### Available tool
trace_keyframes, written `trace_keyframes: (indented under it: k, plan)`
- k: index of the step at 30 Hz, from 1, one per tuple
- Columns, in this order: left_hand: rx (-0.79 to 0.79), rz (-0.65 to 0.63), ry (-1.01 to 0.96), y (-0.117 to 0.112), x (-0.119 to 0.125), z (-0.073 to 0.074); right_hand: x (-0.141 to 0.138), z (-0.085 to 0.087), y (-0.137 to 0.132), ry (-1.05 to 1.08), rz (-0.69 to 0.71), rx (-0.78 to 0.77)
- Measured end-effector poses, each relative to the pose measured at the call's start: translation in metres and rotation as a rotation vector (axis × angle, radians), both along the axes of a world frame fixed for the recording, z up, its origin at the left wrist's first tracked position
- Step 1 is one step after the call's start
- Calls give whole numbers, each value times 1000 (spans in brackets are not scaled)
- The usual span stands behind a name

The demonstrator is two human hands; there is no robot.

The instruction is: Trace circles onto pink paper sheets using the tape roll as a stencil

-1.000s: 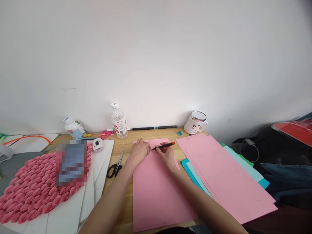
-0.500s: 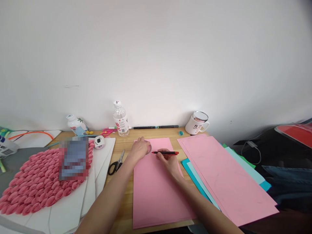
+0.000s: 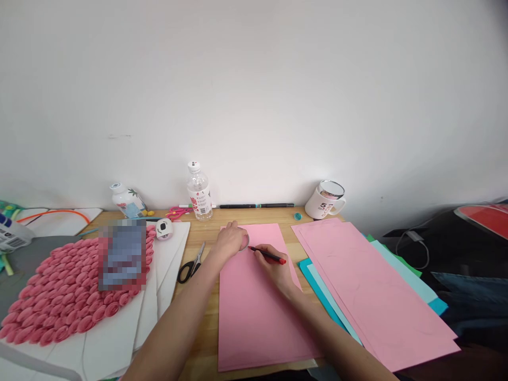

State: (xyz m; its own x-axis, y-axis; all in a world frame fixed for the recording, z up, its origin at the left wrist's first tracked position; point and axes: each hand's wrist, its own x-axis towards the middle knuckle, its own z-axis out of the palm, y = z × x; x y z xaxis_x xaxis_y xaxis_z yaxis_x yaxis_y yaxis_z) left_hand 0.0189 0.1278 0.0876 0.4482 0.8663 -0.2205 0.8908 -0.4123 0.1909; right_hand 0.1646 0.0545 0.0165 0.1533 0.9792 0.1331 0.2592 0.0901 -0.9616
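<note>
A pink sheet of paper (image 3: 257, 312) lies lengthwise on the wooden desk (image 3: 200, 338) in front of me. My left hand (image 3: 229, 242) rests near its far left corner, fingers curled down over a small round object (image 3: 244, 241) pressed onto the paper. My right hand (image 3: 273, 267) is closed round a black pen with a red end (image 3: 268, 255). The pen's tip touches the paper right beside the round object.
Black-handled scissors (image 3: 190, 268) lie left of the sheet. A board of pink paper rolls (image 3: 63, 296) sits on white sheets at far left. Along the wall stand a water bottle (image 3: 199, 191), a small bottle (image 3: 126, 200), a long black pen (image 3: 257, 205) and a white mug (image 3: 327, 200). More pink and teal sheets (image 3: 369, 286) lie at right.
My right hand has swung the pen: its red end pointed up-right, then level right, and now down-right, with the tip staying beside the round object. My left hand has stayed put.
</note>
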Motion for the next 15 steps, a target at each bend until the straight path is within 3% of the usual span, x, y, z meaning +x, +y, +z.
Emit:
trace_keyframes:
  k: [5, 15]
  plan:
    - [1, -2, 27, 1, 2, 2, -5, 5, -9, -11, 75, 30]
    - [-21, -6, 113, 8, 8, 2, -17, -12, -11, -119, 90, 157]
